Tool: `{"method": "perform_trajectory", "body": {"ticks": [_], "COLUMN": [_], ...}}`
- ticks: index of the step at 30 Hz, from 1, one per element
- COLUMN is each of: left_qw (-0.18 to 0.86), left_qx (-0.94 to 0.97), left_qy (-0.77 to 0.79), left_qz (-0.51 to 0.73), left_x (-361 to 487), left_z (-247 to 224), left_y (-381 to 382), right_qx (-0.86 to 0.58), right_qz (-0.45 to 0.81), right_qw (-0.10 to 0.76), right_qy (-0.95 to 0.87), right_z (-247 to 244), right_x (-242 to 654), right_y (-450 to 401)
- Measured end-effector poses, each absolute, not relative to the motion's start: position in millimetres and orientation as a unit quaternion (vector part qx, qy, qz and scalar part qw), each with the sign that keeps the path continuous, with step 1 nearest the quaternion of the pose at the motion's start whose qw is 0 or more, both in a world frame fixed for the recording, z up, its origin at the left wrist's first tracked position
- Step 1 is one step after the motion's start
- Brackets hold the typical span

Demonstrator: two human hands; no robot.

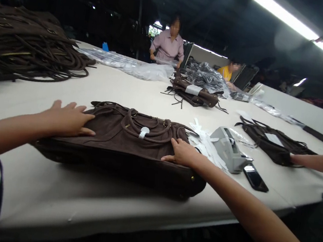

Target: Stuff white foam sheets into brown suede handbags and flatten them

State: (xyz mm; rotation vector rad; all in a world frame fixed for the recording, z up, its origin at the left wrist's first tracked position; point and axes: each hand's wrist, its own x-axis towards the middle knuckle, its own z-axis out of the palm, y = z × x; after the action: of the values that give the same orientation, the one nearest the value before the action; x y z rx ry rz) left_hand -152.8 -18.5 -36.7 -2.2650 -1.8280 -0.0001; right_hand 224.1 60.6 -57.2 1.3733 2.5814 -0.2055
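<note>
A dark brown bag (113, 130) lies on its side on the pale table (124, 89), its base facing me near the front edge. Its two looped handles rest on top, joined by a white paper strip (144, 132). My left hand (69, 119) lies on the bag's left end with fingers spread. On the right part of the bag rests my right hand (182, 153), its thumb apart from the fingers. Neither hand is closed around anything.
Brown bags are piled at the far left (20, 45). Right of my bag are white paper strips (205, 146), a grey tape dispenser (230, 149) and a phone (255, 177). Another person's hand touches a bag (276, 145) at right. Two people are behind wrapped items (205, 77).
</note>
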Motion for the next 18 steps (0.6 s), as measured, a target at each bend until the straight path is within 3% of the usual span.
{"method": "perform_trajectory", "body": {"ticks": [2, 8, 18], "left_qw": [0.117, -0.01, -0.022], "left_qx": [-0.719, -0.614, -0.59], "left_qy": [-0.683, -0.771, -0.792], "left_qz": [0.049, 0.171, 0.155], "left_x": [-161, -160, -154], "left_z": [-48, -60, -51], "left_y": [-9, -9, -19], "right_qx": [0.51, 0.559, 0.57], "right_qz": [-0.04, -0.026, -0.113], "right_qw": [0.073, 0.031, -0.047], "right_qy": [0.856, 0.828, 0.812], "right_z": [-66, -80, -98], "right_x": [223, 226, 237], "right_y": [56, 52, 81]}}
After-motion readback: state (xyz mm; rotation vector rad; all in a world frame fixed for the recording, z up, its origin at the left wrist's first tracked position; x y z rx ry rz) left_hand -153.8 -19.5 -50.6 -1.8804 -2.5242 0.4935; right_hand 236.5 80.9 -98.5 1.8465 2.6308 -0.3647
